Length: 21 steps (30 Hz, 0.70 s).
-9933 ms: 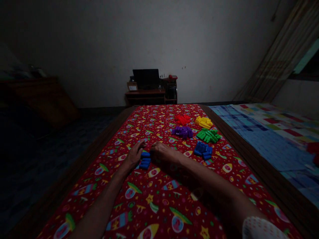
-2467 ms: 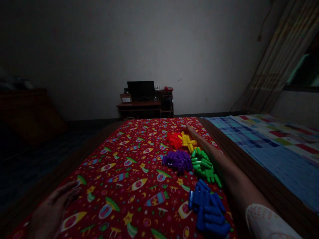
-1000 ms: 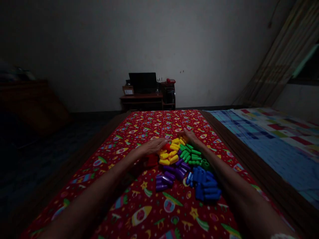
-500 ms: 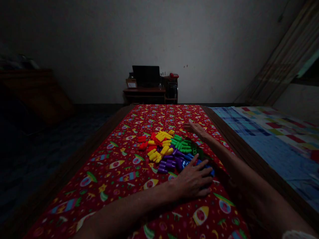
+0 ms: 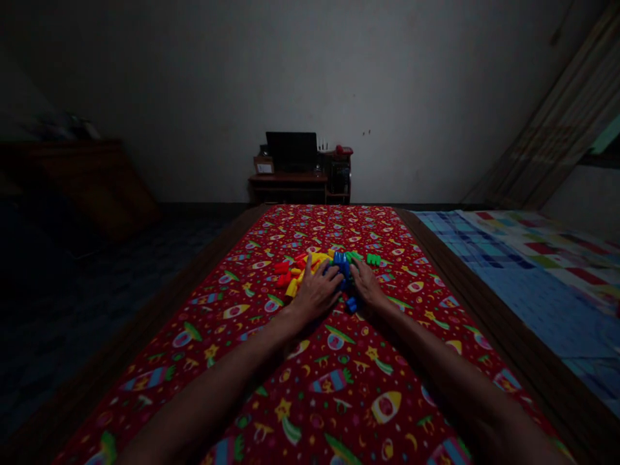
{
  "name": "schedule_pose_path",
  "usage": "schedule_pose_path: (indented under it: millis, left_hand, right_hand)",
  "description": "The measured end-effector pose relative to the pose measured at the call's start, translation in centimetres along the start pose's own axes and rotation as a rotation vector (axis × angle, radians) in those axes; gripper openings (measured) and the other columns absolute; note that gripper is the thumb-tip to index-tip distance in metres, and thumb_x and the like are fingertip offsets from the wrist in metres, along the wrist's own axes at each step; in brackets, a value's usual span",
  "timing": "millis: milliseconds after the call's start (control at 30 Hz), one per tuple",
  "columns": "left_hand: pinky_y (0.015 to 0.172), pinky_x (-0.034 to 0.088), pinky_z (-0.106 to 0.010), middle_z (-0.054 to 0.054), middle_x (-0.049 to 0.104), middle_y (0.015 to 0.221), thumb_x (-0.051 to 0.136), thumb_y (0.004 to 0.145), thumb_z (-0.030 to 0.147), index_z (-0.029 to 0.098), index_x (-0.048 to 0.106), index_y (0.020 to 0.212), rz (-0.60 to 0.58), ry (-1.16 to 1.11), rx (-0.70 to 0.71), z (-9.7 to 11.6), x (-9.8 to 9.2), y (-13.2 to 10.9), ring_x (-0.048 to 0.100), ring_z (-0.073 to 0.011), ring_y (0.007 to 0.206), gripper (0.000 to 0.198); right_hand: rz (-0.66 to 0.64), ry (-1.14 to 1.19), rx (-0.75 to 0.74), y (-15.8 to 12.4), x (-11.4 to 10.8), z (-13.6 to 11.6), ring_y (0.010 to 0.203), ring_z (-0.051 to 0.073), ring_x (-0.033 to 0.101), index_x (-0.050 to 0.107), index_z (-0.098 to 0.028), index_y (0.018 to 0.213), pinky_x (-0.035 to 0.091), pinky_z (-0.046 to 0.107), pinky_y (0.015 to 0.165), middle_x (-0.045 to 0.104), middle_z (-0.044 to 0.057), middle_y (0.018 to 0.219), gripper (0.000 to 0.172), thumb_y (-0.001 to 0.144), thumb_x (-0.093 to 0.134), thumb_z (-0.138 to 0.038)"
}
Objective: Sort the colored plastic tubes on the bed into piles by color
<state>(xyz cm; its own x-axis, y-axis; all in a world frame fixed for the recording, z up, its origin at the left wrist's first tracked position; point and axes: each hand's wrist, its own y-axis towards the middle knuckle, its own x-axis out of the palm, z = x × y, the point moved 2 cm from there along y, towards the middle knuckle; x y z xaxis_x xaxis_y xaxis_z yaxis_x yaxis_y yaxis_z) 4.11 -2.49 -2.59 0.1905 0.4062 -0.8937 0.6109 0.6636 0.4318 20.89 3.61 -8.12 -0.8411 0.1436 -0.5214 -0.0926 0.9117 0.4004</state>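
Observation:
A heap of plastic pieces lies on the red patterned cloth [image 5: 334,387]. Red pieces [image 5: 283,280] and yellow pieces [image 5: 292,287] are at its left, blue pieces [image 5: 341,259] in the middle, green pieces [image 5: 373,259] at the right. My left hand [image 5: 317,289] rests over the heap's near left side, fingers spread. Against the right side of the blue pieces is my right hand [image 5: 365,284], its fingers apart. One small blue piece [image 5: 351,305] lies on the cloth between my hands, nearer to me. The purple pieces cannot be seen.
Beyond the far end of the cloth, a low desk [image 5: 288,177] bears a dark monitor [image 5: 292,151] and a red object [image 5: 344,150]. Blue checked and patchwork bedding [image 5: 513,284] spreads at the right. A wooden cabinet [image 5: 92,181] stands at the far left.
Both hands have come together around the heap, the right moving left and nearer, the left farther forward. The heap is more compact, its blue pieces pushed forward and left. A dark green piece is now out of sight.

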Motion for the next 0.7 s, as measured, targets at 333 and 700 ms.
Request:
schedule_pose_path:
  millis: [333, 700]
  left_hand:
    - [0.108, 0.04, -0.047, -0.012, 0.055, 0.133, 0.049, 0.088, 0.036, 0.019, 0.053, 0.123, 0.125, -0.339, -0.314, -10.0, 0.6, -3.9, 0.048, -0.0252, 0.127, 0.039]
    - [0.112, 0.026, -0.057, -0.015, 0.034, 0.153, 0.046, 0.088, 0.058, 0.021, 0.034, 0.146, 0.043, -0.298, -0.574, -10.3, 0.4, -10.4, 0.028, -0.0341, 0.142, 0.07]
  right_hand:
    - [-0.259, 0.299, -0.083, 4.1, 4.2, -7.8, 0.132, 0.023, 0.045, 0.052, -0.024, 0.136, 0.031, 0.041, 0.112, 0.055, 0.005, 0.139, 0.059, 0.091, 0.037, -0.059]
    - [-0.101, -0.142, 0.058, 4.7, -5.3, 3.1, 0.125, 0.032, 0.05, 0.062, -0.018, 0.123, 0.032, 0.053, 0.109, 0.061, 0.016, 0.128, 0.053, 0.088, 0.045, -0.054]
